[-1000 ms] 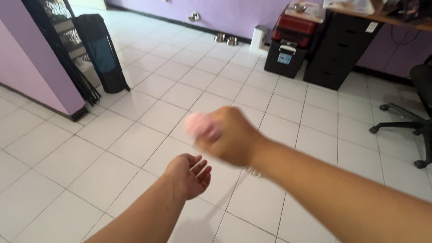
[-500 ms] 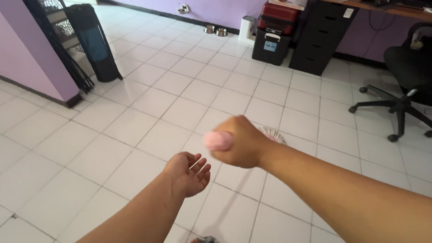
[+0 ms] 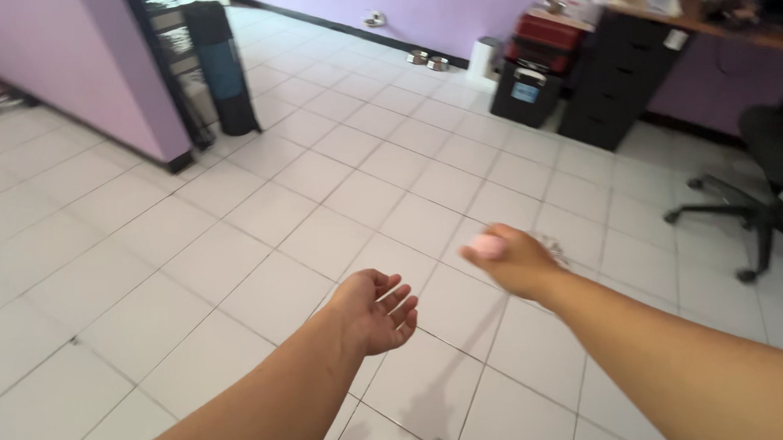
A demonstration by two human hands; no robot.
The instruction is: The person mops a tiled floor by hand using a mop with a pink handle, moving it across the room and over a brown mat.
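My right hand (image 3: 517, 262) is stretched out over the white tiled floor (image 3: 257, 218), closed around a small pink ball (image 3: 487, 244) that pokes out past the fingers. My left hand (image 3: 378, 308) is held lower and nearer, palm up, fingers spread and holding nothing. Just beyond my right hand a small patterned thing (image 3: 552, 245) lies on the tiles, mostly hidden.
A black wheeled office chair (image 3: 770, 196) stands at the right. A black drawer unit (image 3: 616, 79) under a cluttered desk, a black crate with a red case (image 3: 531, 74) and two metal bowls (image 3: 428, 61) line the purple far wall. A rolled mat (image 3: 221, 68) leans against the wall corner at the left.
My right hand with the pink ball has moved to the right and further out, now smaller in view. The left hand stays palm up. The camera has turned slightly.
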